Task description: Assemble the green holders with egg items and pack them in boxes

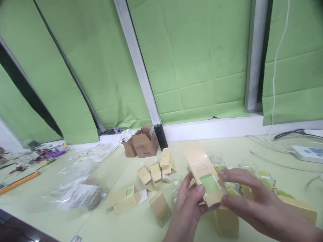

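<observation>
A small pale-yellow carton [200,166] with a green label panel is held up in front of me, its long flap standing open at the top. My left hand [188,205] grips it from the left, thumb across the front by the label. At the carton's right edge is my right hand [259,198], its thumb and forefinger against that side. Whether anything is inside the carton I cannot tell. Below it stands another yellow carton [227,222]. Behind my right hand lie clear, rounded pieces [248,166] with yellow and green parts, partly hidden.
Several yellow cartons [144,176] lie left of my hands. Farther back are a brown cardboard box [145,144] and a black cylinder [160,136]. A clear plastic bag [80,193] is at left, beyond it an orange-handled tool [20,182]. A white device [308,154] with cables sits right.
</observation>
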Action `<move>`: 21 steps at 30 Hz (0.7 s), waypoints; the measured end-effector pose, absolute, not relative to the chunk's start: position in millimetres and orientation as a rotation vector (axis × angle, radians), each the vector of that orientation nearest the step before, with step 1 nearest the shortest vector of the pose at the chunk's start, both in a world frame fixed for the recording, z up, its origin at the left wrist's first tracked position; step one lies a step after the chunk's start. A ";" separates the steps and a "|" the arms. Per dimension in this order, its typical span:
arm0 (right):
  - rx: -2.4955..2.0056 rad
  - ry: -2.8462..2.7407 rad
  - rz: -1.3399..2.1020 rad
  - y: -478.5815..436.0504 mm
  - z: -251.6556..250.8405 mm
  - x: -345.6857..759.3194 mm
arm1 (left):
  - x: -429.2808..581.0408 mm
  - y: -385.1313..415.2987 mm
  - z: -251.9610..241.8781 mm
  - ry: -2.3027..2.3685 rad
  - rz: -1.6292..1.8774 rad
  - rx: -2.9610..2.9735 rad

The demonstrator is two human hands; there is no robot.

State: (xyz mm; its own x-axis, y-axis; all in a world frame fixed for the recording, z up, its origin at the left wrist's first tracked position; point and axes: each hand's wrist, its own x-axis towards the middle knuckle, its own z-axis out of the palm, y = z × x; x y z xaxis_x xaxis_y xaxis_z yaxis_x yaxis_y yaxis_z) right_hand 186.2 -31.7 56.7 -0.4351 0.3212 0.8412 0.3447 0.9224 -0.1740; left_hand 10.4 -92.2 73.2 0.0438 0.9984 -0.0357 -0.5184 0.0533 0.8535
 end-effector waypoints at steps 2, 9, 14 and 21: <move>-0.401 -2.068 -0.110 -31.4 56.8 188.9 | 11.0 -91.6 73.1 0.817 1.367 0.774; -0.342 -2.163 -0.251 -30.1 60.5 195.2 | 10.0 -90.2 71.6 0.860 1.374 0.801; -0.356 -2.084 -0.219 -29.6 56.8 192.3 | 10.0 -93.5 77.9 0.813 1.307 0.900; -0.579 -2.020 0.732 -18.8 57.2 194.1 | 14.4 -88.4 61.5 0.720 1.276 1.075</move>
